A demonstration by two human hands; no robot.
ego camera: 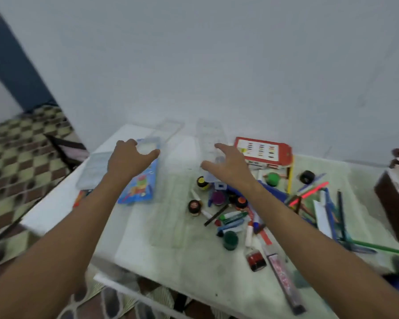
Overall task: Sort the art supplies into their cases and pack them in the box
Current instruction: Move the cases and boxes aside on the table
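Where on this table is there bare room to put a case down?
Bare room lies on the white tabletop between the blue printed case on the left and the heap of paint pots and markers on the right, running to the near edge. From that heap right to the dark brown box it is crowded.
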